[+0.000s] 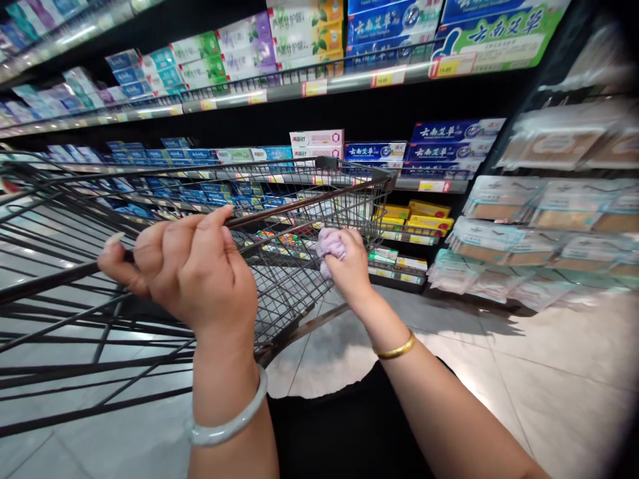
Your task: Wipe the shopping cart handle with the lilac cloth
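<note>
Tiled floor (559,386) is seen beneath a wall of dark shelves (284,94), where boxes (375,152) in blue, white, green, purple and orange are stacked in rows. Yellow and red price tags (388,77) are fixed along the shelf edges, and a green sign (499,40) is mounted at the upper right. Low on the shelving, yellow boxes (430,221) are piled near the end, and beside that end clear packs (509,199) are hung in tiers. Across the left and middle, a wire cart (383,177) is set at a slant before the shelves, with lower goods seen through its mesh. Its dark rail (50,278) is gripped by the left hand (192,266), the fingers being curled around it and the wrist ringed by a pale bangle (229,429). By the right hand (353,263) a bunched lilac cloth (331,247) is held in a closed grip beside the far part of the cart; whether the mesh is touched by the cloth cannot be told. A gold bangle (397,347) is worn on the right wrist. Between the forearms, black clothing (349,432) is seen.
</note>
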`<state>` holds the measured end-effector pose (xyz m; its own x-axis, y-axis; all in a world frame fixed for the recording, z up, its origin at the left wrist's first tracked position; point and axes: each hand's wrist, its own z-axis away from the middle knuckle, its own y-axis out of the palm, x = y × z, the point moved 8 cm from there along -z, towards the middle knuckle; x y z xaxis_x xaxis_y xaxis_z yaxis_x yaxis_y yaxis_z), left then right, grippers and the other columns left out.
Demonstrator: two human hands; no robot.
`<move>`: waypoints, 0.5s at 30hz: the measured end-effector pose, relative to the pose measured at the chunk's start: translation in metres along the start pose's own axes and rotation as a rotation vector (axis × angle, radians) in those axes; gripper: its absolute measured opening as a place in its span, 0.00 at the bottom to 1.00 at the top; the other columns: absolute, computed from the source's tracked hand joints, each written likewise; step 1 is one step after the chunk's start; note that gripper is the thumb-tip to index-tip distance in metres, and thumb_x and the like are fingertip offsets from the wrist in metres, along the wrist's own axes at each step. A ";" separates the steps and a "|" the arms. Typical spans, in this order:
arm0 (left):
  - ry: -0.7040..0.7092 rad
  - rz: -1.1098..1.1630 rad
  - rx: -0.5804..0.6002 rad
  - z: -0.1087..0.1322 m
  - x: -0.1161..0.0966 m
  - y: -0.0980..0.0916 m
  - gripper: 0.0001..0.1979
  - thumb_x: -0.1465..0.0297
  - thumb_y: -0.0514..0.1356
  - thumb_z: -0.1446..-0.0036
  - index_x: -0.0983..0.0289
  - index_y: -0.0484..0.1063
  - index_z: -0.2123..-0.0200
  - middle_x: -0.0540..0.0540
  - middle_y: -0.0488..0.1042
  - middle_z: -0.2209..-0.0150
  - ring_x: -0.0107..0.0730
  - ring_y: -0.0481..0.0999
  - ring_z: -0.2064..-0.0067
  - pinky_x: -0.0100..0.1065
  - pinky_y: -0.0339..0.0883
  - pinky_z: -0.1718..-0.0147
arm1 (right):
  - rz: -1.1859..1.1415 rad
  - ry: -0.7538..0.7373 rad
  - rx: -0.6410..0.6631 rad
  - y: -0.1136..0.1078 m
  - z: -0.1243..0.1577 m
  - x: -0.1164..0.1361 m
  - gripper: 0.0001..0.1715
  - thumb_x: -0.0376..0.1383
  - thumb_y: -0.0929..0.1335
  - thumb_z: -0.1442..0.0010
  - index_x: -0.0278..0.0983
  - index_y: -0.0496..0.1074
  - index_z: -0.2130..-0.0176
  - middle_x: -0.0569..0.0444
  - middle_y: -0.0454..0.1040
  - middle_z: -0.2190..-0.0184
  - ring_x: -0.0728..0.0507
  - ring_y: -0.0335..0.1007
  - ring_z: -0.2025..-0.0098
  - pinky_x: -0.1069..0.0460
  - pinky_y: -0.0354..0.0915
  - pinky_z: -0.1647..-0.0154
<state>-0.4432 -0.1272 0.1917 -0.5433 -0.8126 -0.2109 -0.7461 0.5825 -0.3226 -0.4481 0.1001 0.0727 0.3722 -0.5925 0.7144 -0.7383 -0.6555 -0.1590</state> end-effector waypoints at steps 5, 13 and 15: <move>0.022 -0.026 -0.010 0.001 -0.001 -0.001 0.18 0.68 0.54 0.36 0.44 0.79 0.50 0.53 0.81 0.55 0.51 0.72 0.42 0.65 0.44 0.33 | 0.077 -0.175 0.179 0.030 0.027 0.030 0.17 0.26 0.68 0.49 0.42 0.76 0.60 0.50 0.73 0.53 0.41 0.68 0.49 0.44 0.67 0.46; 0.036 -0.028 -0.063 0.001 -0.005 -0.003 0.15 0.66 0.56 0.34 0.50 0.81 0.51 0.55 0.81 0.57 0.48 0.72 0.45 0.64 0.46 0.34 | 0.061 0.132 -0.113 -0.005 0.013 -0.038 0.14 0.28 0.67 0.51 0.41 0.73 0.63 0.51 0.71 0.57 0.41 0.67 0.52 0.44 0.65 0.45; 0.029 -0.030 -0.058 0.001 -0.005 -0.003 0.15 0.64 0.54 0.32 0.51 0.82 0.53 0.54 0.81 0.60 0.46 0.72 0.46 0.61 0.47 0.35 | -0.019 0.329 -0.215 -0.006 0.022 -0.066 0.13 0.31 0.67 0.52 0.40 0.70 0.63 0.54 0.70 0.61 0.42 0.66 0.55 0.44 0.66 0.47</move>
<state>-0.4383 -0.1251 0.1930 -0.5305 -0.8294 -0.1751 -0.7828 0.5585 -0.2744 -0.4565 0.1329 0.0114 0.2126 -0.3766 0.9017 -0.8469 -0.5313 -0.0222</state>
